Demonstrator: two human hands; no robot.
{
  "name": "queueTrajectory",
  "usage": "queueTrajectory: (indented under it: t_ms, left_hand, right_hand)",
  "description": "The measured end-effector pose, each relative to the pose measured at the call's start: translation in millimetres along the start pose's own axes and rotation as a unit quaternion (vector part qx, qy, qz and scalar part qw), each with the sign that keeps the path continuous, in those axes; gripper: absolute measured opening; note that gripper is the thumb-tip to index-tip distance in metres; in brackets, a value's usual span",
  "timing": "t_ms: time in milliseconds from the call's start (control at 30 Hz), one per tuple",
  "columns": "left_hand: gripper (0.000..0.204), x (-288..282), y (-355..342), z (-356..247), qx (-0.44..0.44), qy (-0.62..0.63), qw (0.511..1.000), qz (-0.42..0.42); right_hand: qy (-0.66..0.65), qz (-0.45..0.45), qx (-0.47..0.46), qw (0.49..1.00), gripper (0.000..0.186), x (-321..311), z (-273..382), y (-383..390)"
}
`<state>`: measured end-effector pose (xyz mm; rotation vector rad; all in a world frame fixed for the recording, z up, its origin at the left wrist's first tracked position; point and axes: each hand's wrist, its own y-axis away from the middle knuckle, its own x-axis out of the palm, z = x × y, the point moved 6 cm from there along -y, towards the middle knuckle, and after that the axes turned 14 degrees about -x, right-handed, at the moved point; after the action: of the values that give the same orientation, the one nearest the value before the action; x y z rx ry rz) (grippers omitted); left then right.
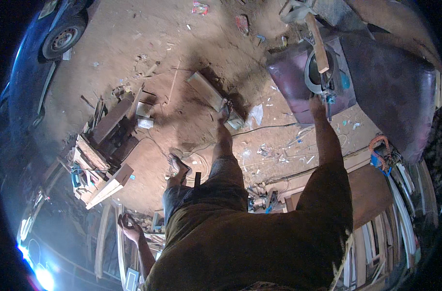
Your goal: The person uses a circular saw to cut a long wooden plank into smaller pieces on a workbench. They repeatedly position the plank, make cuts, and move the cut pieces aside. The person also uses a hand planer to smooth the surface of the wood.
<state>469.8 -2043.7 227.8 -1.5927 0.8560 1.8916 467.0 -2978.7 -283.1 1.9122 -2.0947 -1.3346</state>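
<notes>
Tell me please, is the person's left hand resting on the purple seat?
No, the left hand hangs low beside the body, while the right hand reaches the purple seat.

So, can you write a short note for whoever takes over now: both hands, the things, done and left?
Right hand: stretched forward, at the edge of the grey round ring on the purple cushion; grip unclear.
Left hand: low at the side, fingers curled, away from it.
A wooden strip lies across the ring.
Done and left: whether anything is fastened cannot be seen.
</notes>
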Motion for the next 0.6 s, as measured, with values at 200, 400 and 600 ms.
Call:
queueTrajectory:
  t_ms: [200, 400, 600]
  left_hand:
    - [0.038, -6, 25, -20, -0.057, 0.062, 0.996, 0.024]
    - [0.03, 12, 29, 8, -0.106, 0.21, 0.971, 0.036]
    - [0.028, 35, -3, 10, -0.098, 0.27, 0.955, 0.073]
  right_hand:
    - [-0.304, -0.147, 0.0, 0.941, 0.035, -121, -16, 21]
    - [-0.938, -0.078, 0.016, 0.336, 0.026, -336, -68, 9]
    - [-0.757, -0.49, -0.147, 0.406, 0.024, -596, -304, 132]
